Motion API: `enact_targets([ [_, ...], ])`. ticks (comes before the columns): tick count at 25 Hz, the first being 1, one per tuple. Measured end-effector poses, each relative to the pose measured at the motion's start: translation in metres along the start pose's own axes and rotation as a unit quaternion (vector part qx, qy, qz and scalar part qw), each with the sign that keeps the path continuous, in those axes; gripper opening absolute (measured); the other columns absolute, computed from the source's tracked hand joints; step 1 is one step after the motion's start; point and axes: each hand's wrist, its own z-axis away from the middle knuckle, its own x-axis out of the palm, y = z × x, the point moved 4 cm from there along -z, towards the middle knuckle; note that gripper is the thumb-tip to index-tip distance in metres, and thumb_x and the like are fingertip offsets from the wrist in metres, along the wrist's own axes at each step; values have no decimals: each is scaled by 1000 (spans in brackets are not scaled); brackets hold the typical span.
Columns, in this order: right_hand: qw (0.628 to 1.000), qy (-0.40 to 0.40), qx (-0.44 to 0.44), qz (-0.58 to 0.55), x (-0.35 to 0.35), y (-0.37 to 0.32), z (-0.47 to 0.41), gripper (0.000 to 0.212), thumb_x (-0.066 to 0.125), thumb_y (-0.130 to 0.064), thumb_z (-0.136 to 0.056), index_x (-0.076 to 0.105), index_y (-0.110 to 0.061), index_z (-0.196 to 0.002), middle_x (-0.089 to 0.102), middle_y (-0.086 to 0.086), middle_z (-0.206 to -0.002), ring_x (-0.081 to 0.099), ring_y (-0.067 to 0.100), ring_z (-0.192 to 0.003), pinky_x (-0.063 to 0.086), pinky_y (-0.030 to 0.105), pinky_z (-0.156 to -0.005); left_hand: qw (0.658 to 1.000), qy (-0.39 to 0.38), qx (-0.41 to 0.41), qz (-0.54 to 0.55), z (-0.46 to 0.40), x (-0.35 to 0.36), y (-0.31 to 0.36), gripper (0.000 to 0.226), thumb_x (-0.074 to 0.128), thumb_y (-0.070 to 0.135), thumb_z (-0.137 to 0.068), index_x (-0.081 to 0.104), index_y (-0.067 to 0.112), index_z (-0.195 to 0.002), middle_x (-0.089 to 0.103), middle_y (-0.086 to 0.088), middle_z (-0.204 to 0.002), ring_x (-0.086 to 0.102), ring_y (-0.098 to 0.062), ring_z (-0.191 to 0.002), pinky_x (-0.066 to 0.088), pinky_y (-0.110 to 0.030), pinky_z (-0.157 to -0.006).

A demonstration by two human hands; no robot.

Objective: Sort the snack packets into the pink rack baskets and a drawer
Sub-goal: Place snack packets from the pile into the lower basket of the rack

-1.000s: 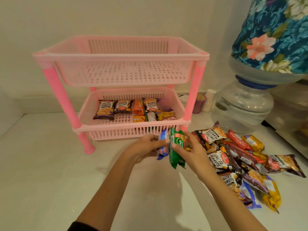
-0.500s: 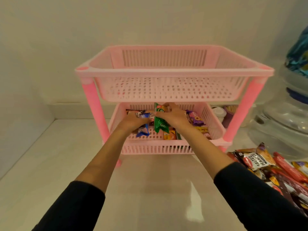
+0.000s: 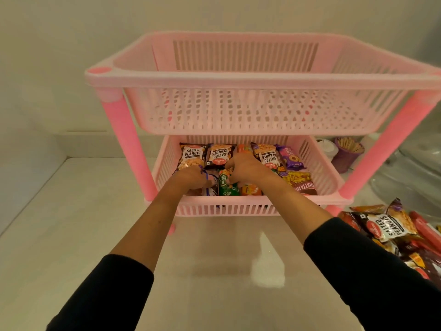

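In the lower basket (image 3: 329, 177), the left grip (image 3: 192, 179) clamps a blue packet (image 3: 211, 185), the right grip (image 3: 243, 168) a green packet (image 3: 226, 186).

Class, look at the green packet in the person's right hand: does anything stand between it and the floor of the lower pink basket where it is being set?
Nothing visible does. The right hand holds the green packet already inside the lower basket, in a gap between the dark packet under the left hand and an orange packet.

It looked like a home pantry corner: a pink rack (image 3: 238, 77) stood on a pale counter (image 3: 71, 235) against a plain wall, with loose snack packets (image 3: 386, 228), a water jug (image 3: 415, 168) and a cup of sticks (image 3: 347, 152).
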Motion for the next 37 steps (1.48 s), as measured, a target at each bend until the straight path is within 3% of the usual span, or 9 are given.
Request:
enact_targets([
  [6, 998, 20, -35, 57, -5, -3, 13, 56, 65, -8, -87, 46, -8, -139, 49, 13, -141, 55, 27, -120, 46, 36, -100, 999, 13, 2, -53, 8, -2, 1, 47, 57, 40, -92, 60, 1, -117, 65, -15, -118, 62, -30, -104, 51, -35, -90],
  [10, 984, 146, -57, -80, -20, 9, 39, 47, 66, -9, -85, 55, -10, -131, 60, 13, -122, 55, 28, -115, 45, 32, -94, 998, 55, 26, -5, 30, -12, -2, 26, 58, 32, -93, 60, 9, -80, 68, -20, -109, 62, -29, -88, 45, -29, -75],
  [13, 951, 244, -91, -164, -27, 26, 77, 34, 62, -6, -84, 63, -12, -118, 69, 12, -92, 63, 26, -91, 50, 35, -81, 978, 201, 52, 26, 53, -19, 0, 20, 55, 25, -93, 62, 7, -98, 66, -18, -109, 61, -32, -97, 44, -32, -78],
  [17, 909, 336, -109, -220, -14, 78, 142, 24, 62, -1, -81, 69, -9, -102, 68, 5, -86, 63, 19, -76, 51, 26, -75, 894, 355, 252, 104, 110, 16, 30, 22, 55, 9, -89, 62, 10, -110, 60, -7, -102, 57, -21, -80, 46, -32, -73],
  [20, 897, 368, -47, -242, 10, 140, 191, 19, 62, 2, -79, 72, -10, -92, 71, 6, -87, 64, 16, -74, 46, 10, -70, 883, 304, 340, 112, 137, 80, 57, 21, 58, 1, -84, 64, 9, -101, 60, -3, -95, 55, -15, -77, 43, -24, -70],
  [23, 884, 412, 33, -219, 27, 206, 240, 16, 61, -2, -83, 72, -12, -89, 72, 5, -88, 65, 20, -81, 50, 27, -78, 915, 190, 343, 91, 139, 147, 82, 23, 57, 3, -85, 65, 11, -105, 62, -4, -98, 56, -14, -82, 45, -23, -74],
  [26, 887, 443, 102, -83, 44, 258, 283, 15, 60, -6, -86, 72, -14, -92, 69, 7, -95, 59, 27, -94, 40, 35, -87, 941, 67, 326, 58, 136, 204, 114, 24, 55, 11, -90, 63, 14, -112, 63, -7, -105, 60, -18, -87, 51, -33, -82],
  [31, 884, 435, 166, -49, 61, 317, 337, 17, 64, -14, -87, 70, -11, -102, 64, 11, -101, 55, 30, -98, 37, 36, -85, 929, -102, 352, 49, 162, 293, 174, 32, 63, 31, -89, 56, 18, -118, 49, -6, -115, 54, -16, -98, 47, -30, -89],
  [37, 873, 447, 146, -132, 99, 328, 376, 13, 67, -19, -86, 66, -13, -98, 54, 0, -90, 55, 17, -81, 46, 30, -70, 945, 118, 302, 43, 188, 337, 205, 48, 60, 42, -85, 45, 16, -122, 34, -10, -130, 37, -30, -118, 43, -43, -93],
])
